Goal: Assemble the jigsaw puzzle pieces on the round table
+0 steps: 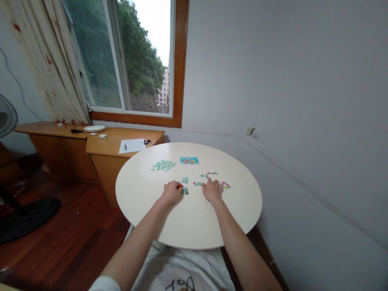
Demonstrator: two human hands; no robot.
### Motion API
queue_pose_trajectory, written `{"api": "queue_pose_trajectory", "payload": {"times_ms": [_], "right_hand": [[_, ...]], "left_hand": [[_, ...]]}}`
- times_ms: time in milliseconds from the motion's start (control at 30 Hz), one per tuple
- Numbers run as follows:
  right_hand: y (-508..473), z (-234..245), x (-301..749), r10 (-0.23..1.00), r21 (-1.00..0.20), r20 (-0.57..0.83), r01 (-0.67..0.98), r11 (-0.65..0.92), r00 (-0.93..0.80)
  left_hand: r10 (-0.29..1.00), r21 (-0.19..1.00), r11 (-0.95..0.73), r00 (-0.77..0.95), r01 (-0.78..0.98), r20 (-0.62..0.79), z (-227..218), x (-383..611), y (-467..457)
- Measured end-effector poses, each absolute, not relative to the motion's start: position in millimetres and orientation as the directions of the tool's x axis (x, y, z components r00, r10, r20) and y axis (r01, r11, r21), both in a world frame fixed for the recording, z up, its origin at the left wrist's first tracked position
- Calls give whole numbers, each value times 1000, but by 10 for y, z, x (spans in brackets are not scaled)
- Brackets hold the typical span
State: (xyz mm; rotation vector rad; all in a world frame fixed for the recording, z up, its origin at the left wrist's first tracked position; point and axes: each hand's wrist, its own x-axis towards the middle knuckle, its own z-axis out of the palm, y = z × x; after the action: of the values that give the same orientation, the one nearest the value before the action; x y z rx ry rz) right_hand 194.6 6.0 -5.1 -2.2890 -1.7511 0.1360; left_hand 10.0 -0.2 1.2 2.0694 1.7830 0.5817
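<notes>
2 bare hands are working at a white table point(189, 226). The left hand point(172, 192) is resting at the left edge of a lower puzzle section point(186, 191), which is lying nearest the person. Its thumb and forefinger are drawing close together there; whether they are pinching a piece cannot be told at this size. The upper puzzle section point(185, 180) is lying just beyond, apart from the lower one.

The right hand point(213, 190) is lying palm down, its fingers bending toward the tabletop and showing slight gaps. Whether anything is being gripped beneath them cannot be told. A short strip of pieces point(197, 184) is lying just left of its thumb, a pink-and-green cluster point(226, 185) is lying on its other side, and a multicoloured strip point(212, 173) is lying beyond the fingertips. Farther left, loose teal pieces point(163, 165) are spreading out near a blue picture card point(189, 160).

Handling assessment: the pieces are appearing thin, light and fairly stiff, probably card, with tabs liable to bend. Joined sections are likely depending on their interlocks alone, so opposite outer edges are offering the soundest hold; single pieces are best suiting a fingertip pinch.
</notes>
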Motion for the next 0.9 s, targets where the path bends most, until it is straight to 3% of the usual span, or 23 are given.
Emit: {"api": "queue_pose_trajectory", "payload": {"times_ms": [133,233,433,900], "right_hand": [[70,-57,2032,951,-324,141,921,-218,274],[70,-40,2191,883,-376,234,875,-304,407],[103,-58,2414,870,-389,125,831,-398,476],[114,-81,2412,872,-398,162,839,-371,462]], "left_hand": [[990,501,-144,125,853,71,7,99,2],[990,491,-142,124,860,68,-2,96,8],[989,488,-146,123,860,78,-15,90,10],[989,500,-151,127,853,81,5,88,-3]]}}
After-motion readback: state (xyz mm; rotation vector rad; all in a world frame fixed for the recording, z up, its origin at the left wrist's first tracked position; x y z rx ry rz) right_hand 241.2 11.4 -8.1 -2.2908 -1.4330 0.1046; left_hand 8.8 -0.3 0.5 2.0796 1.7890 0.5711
